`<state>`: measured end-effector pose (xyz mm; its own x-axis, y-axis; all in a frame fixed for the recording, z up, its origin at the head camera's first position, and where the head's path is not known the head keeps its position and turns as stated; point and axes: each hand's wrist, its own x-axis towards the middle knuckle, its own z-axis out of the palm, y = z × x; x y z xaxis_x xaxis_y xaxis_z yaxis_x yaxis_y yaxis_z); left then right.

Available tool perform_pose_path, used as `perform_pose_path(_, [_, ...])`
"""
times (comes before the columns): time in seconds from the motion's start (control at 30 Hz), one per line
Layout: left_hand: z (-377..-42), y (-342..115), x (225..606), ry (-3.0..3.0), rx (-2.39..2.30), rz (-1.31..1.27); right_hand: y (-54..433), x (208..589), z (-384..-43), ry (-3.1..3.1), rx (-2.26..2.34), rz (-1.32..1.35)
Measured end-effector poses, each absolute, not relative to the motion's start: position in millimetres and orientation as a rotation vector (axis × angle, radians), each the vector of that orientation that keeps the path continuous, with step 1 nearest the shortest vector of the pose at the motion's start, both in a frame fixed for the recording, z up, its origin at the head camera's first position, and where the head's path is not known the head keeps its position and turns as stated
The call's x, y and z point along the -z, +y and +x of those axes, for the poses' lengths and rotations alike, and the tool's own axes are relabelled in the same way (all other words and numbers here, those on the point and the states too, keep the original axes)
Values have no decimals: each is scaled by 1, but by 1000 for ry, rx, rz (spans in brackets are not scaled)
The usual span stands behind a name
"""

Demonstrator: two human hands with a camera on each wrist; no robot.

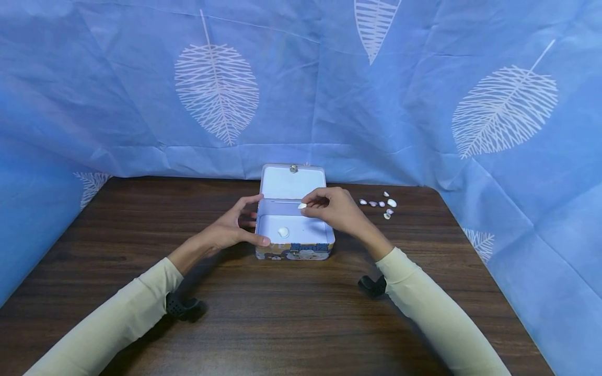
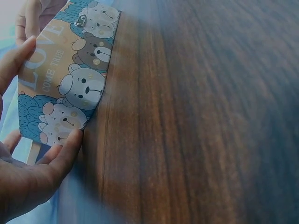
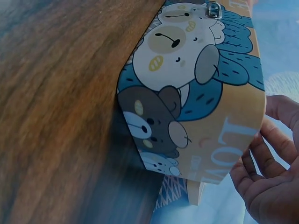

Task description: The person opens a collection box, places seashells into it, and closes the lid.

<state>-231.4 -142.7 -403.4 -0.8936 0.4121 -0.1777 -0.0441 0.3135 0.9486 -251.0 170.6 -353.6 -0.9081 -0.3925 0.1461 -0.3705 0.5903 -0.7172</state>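
A tin box (image 1: 296, 251) stands with its lid (image 1: 292, 183) raised at the back; cartoon bears (image 2: 83, 86) cover its outside. My left hand (image 1: 230, 225) grips the box at its left side, thumb at the front corner and index finger near the back corner. Inside, a white seashell (image 1: 283, 232) lies on the white floor, towards the left. Over the open box, my right hand (image 1: 336, 210) pinches another white seashell (image 1: 302, 206) between thumb and fingertips. In the right wrist view the right hand (image 3: 275, 163) shows beyond the box's upper edge, the seashell hidden.
Several small seashells (image 1: 382, 204) lie in a loose group on the dark wooden table (image 1: 291, 318), right of the box. Behind the table hangs a blue cloth (image 1: 291, 99) with white leaf prints, close to the raised lid.
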Motion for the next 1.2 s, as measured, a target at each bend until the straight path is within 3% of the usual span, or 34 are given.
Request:
perform_pose_path(0.53, [-234, -142, 403, 2183, -1603, 301, 165, 357, -251, 2756, 1228, -694])
perform_pose_path(1.2, [-233, -145, 403, 2169, -1613, 331, 205, 346, -231, 2830, 1273, -602])
